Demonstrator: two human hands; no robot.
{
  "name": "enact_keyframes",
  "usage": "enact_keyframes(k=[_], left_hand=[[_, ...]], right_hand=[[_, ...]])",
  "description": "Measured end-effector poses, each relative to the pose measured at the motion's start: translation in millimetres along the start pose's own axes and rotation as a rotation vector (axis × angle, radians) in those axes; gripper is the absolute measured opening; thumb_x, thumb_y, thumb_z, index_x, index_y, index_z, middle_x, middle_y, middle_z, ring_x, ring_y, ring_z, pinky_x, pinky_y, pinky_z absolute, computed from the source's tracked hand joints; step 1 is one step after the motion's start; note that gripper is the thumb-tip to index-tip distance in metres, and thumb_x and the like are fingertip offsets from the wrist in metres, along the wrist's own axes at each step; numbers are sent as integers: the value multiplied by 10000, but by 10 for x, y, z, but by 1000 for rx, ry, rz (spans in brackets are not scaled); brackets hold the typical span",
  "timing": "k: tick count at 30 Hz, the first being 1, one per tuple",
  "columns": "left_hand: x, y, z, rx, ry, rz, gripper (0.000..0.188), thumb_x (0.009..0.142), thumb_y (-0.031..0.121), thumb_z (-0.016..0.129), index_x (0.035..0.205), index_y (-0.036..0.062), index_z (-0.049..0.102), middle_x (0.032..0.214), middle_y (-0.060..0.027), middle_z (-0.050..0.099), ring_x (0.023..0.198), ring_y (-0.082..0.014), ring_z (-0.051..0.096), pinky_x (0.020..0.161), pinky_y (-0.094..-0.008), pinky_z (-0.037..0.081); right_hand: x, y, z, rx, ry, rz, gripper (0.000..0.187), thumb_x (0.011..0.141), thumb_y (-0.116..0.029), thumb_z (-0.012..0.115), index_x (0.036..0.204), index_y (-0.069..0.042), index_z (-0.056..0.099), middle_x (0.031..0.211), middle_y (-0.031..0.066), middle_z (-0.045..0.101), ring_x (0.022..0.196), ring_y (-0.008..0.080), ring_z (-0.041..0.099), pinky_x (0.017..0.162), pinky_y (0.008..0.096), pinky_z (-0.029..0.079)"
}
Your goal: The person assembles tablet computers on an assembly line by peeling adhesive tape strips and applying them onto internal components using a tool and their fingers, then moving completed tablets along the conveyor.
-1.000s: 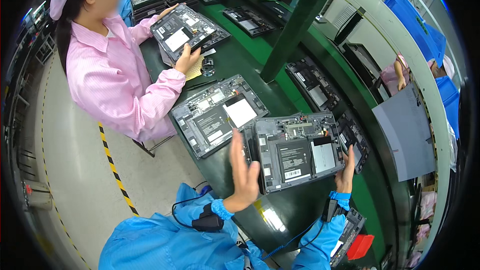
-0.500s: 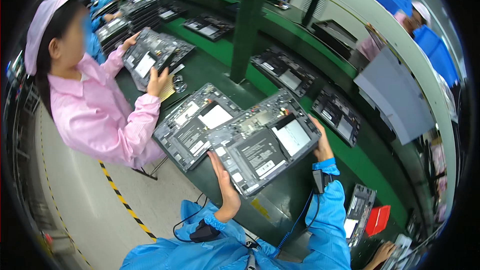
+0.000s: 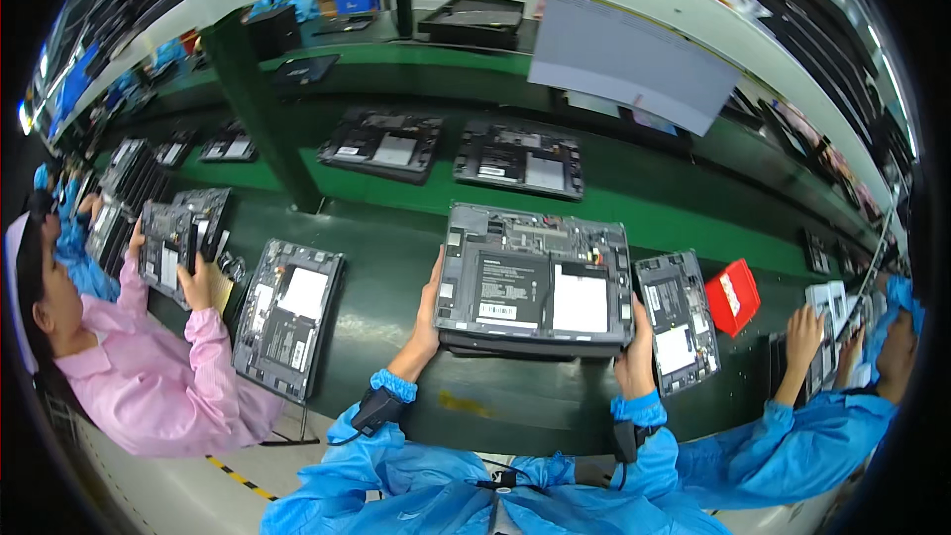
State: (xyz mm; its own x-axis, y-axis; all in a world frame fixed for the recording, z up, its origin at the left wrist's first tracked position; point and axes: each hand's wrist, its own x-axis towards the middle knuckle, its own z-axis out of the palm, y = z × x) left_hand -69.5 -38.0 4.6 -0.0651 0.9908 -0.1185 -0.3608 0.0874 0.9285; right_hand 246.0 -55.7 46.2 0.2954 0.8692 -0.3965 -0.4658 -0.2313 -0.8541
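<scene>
Dark grey, the open laptop base (image 3: pixel 537 277) is held over the green table (image 3: pixel 381 282), its long axis running left to right, circuit-board edge facing away, black battery (image 3: pixel 510 287) toward the person. The left hand (image 3: pixel 426 322) and right hand (image 3: pixel 636 352) grip its opposite short sides, fingers partly hidden. Half a second ago it slanted across the neighbouring laptop (image 3: pixel 289 322); now it is squared up, well apart. The flat battery adjoins a smooth white rectangle (image 3: pixel 580 299).
</scene>
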Motion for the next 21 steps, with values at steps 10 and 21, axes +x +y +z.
enact_keyframes(k=[10, 21], left_hand=[[143, 7, 219, -143, -25, -107, 572, 1140, 431, 342, 1415, 3, 604, 1447, -115, 602, 1350, -211, 550, 1167, -374, 416], [90, 917, 1320, 1363, -628, 897, 338, 887, 246, 803, 1194, 107, 770, 1247, 39, 707, 1014, -200, 612, 868, -361, 495]], right_hand=[[-33, -85, -664, -213, 69, -197, 437, 1103, -386, 582, 1249, 8, 700, 1209, 113, 730, 1108, 134, 660, 982, 303, 506], [17, -967, 44, -377, -262, -559, 306, 1105, -194, 565, 946, 29, 702, 895, 72, 737, 631, 69, 564, 550, 226, 430]])
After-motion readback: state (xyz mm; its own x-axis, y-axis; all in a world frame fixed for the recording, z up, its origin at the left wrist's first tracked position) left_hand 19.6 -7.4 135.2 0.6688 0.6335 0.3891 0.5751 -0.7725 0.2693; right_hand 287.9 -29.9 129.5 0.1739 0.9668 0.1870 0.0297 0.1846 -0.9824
